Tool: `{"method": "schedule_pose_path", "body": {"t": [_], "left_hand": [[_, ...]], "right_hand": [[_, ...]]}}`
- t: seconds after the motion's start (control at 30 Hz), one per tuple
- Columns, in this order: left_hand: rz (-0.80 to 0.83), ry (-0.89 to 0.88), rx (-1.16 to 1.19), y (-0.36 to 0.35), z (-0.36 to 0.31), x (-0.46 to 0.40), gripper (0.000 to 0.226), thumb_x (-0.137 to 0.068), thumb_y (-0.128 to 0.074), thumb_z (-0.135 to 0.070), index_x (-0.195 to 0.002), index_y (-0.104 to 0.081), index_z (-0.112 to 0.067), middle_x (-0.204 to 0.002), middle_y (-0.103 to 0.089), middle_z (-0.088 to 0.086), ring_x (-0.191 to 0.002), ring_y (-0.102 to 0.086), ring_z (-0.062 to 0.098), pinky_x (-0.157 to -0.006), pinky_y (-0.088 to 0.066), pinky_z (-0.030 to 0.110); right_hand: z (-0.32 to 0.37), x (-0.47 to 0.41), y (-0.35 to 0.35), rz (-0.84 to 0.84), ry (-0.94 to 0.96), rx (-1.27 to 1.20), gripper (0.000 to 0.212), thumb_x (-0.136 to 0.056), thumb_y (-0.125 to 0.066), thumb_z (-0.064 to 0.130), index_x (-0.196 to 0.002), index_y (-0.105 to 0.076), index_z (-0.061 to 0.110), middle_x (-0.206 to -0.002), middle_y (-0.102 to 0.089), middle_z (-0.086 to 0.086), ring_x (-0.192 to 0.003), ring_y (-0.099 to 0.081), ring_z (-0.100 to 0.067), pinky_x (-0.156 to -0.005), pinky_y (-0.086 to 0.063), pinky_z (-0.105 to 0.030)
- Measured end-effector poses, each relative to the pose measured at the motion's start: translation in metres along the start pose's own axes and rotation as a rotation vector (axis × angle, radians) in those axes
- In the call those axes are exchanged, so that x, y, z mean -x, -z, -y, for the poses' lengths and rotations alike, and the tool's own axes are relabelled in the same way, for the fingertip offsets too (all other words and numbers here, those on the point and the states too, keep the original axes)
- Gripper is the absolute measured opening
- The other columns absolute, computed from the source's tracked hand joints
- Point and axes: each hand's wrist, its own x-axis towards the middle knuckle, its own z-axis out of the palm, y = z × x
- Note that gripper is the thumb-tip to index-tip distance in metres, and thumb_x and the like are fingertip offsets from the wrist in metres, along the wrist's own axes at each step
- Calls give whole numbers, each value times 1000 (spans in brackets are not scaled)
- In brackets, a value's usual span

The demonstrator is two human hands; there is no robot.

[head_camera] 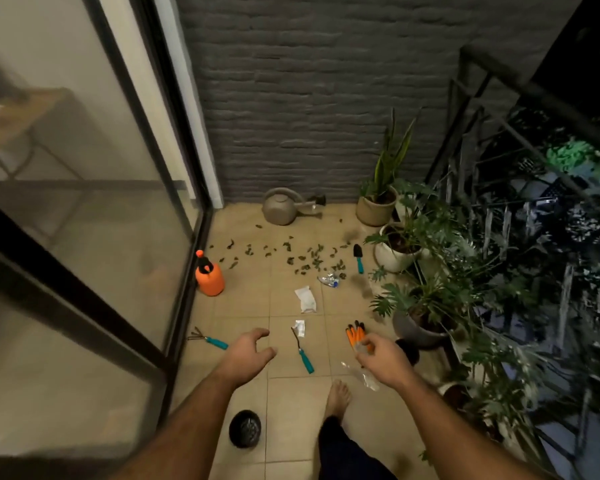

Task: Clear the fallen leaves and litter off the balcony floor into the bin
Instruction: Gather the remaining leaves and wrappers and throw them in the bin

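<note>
While right hand (383,363) pinches clear wrapper (361,374), leaves (309,259) litter far tiles.

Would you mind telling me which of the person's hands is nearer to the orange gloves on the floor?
The right hand. It holds a clear plastic wrapper just in front of the orange gloves, overlapping them in view. The left hand hangs empty well off to their left, beyond the teal-handled weeder.
</note>
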Motion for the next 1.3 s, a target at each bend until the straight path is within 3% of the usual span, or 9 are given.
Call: {"method": "schedule_pose_path", "body": {"t": [0.17, 0.33, 0.57, 0.7, 0.83, 1.1, 1.3], "left_hand": [[13, -9, 6, 8, -50, -97, 55, -92, -63, -35, -142, -48, -16, -143, -52, 4, -125, -54, 22, -104, -44, 33], [6, 7, 53, 15, -112, -172, 53, -93, -63, -31, -142, -49, -15, -144, -52, 4, -124, -54, 22, -101, -43, 29], [22, 18, 62, 32, -167, -262, 51, -93, -63, -31, -140, -50, -18, -143, -52, 3, -127, -52, 20, -101, -43, 31], [42, 4, 58, 49, -183, -323, 49, -94, -63, -30, -140, -50, -18, -142, -53, 4, -127, -52, 21, -99, -45, 32], [93, -10, 44, 71, -192, -388, 49, -94, -64, -32, -140, -50, -18, -142, -53, 4, -125, -55, 22, -98, -47, 33], [220, -20, -13, 113, -201, -522, 49, -94, -64, -34, -139, -51, -20, -141, -55, 2, -122, -57, 19, -98, -49, 33], [222, 22, 16, 102, -199, -617, 47, -93, -65, -35, -137, -53, -23, -138, -57, -1, -118, -58, 15, -89, -47, 26]], "right_hand": [[1, -93, 32, 19, -9, -39, 33, -83, -70, 33, -112, -67, 17, -110, -67, -8, -99, -62, -23, -85, -48, -31], [14, -174, 81, 63, 21, -53, 26, -85, -71, 31, -107, -65, 20, -106, -66, -5, -92, -61, -18, -78, -48, -28], [43, -276, 128, 50, -2, -150, 37, -89, -68, 29, -123, -63, 13, -120, -65, -6, -108, -61, -21, -89, -48, -28], [57, -320, 135, 54, -36, -196, 36, -90, -68, 29, -121, -64, 12, -121, -64, -6, -110, -59, -19, -85, -45, -25], [74, -368, 140, 67, -111, -221, 35, -91, -68, 30, -122, -64, 13, -124, -64, -4, -113, -59, -18, -90, -45, -26], [119, -472, 140, 2, -267, -324, 23, -91, -68, 25, -109, -66, 12, -107, -67, -4, -100, -63, -21, -85, -48, -28], [126, -563, 124, 90, -310, -389, 7, -89, -65, 20, -93, -62, 24, -99, -68, -2, -95, -63, -19, -84, -49, -26]]}}
